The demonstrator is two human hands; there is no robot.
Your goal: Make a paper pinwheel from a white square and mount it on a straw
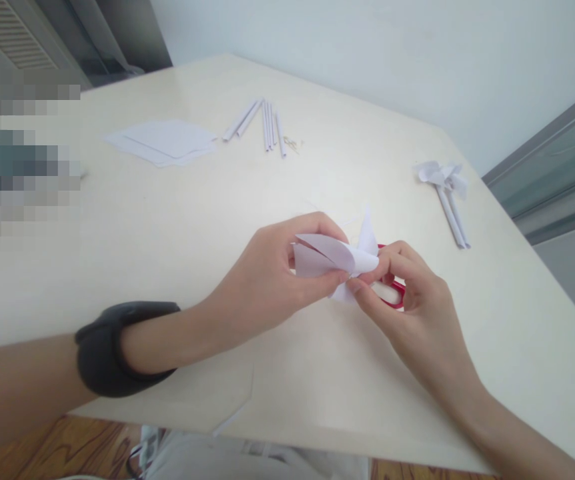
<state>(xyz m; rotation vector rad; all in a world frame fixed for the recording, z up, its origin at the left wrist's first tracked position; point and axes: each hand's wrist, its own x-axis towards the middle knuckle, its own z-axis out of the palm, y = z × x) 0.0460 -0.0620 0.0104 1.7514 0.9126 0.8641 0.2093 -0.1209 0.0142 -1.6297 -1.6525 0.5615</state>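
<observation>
Both my hands hold a folded white paper pinwheel (335, 257) above the cream table (167, 253). My left hand (272, 273) grips its left side, thumb and fingers pinching the curled flaps. My right hand (407, 293) pinches the centre of the paper from the right with thumb and forefinger. Red-handled scissors (395, 293) lie on the table right under my right hand, mostly hidden by it. A dark band (112, 350) wraps my left wrist.
A stack of white paper squares (165, 141) lies at the far left. Several rolled paper sticks (265, 123) lie beside it, with small metal pins (292, 142) next to them. A finished paper pinwheel on a stick (445, 190) lies at the right. A pixelated patch covers the left edge.
</observation>
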